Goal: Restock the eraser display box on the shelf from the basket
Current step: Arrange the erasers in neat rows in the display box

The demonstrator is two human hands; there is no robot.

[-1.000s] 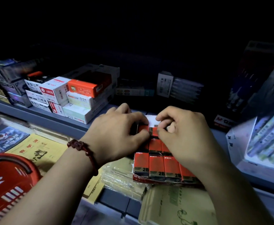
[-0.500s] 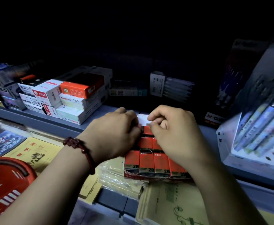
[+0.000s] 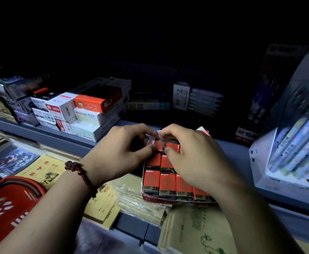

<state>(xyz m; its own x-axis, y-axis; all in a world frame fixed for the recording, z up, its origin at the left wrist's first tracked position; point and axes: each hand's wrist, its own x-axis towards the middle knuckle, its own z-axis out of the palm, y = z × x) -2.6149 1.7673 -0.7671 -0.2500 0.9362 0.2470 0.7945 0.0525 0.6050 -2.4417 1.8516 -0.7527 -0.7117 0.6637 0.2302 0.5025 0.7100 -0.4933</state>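
Observation:
The eraser display box [image 3: 156,199] sits on the shelf edge, packed with rows of red-and-black 2B erasers [image 3: 165,186]. My left hand [image 3: 117,153], a dark red bead bracelet on its wrist, pinches a red eraser [image 3: 157,144] in the back row between thumb and fingers. My right hand [image 3: 192,156] curls over the back of the box, its thumb and forefinger on the neighbouring eraser [image 3: 173,147] in that row. The red basket [image 3: 7,204] is at the lower left; its contents are out of sight.
Stacked white and orange stationery boxes [image 3: 87,114] stand on the shelf to the left. A pen display rack [image 3: 294,143] leans at the right. Yellow notebooks [image 3: 44,169] and plastic-wrapped packs [image 3: 141,204] lie on the lower shelf in front.
Both hands lifted slightly at the back row, fingertips now pinching the erasers there. The view drifted a little; the box stayed put.

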